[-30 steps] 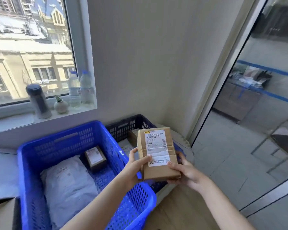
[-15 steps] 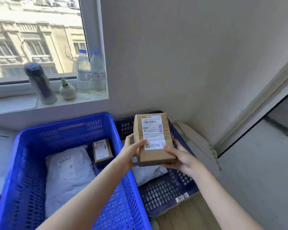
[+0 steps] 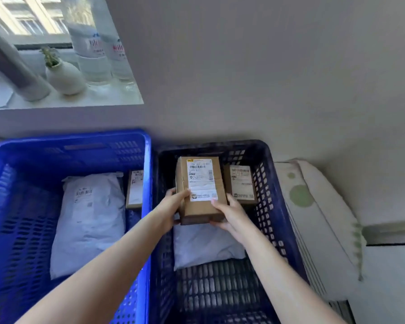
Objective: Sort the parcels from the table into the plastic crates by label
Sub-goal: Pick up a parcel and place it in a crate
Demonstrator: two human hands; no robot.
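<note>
Parcel (image 3: 200,190) face-up, long axis away

Parcel label (image 3: 200,178) print too blurred to read, water bottles (image 3: 89,50) cropped at top, bright blue crate (image 3: 68,140) cut off left

Parcel-sorting room: plastic crates (image 3: 68,140), labelled parcels (image 3: 200,181).

Daylight comes through the window (image 3: 33,17) at top left and whitens the sill (image 3: 91,98). The wall (image 3: 243,66) is dim grey, the dark crate (image 3: 275,206) deeply shadowed. Everything is softly blurred, and the edges bow.
</note>
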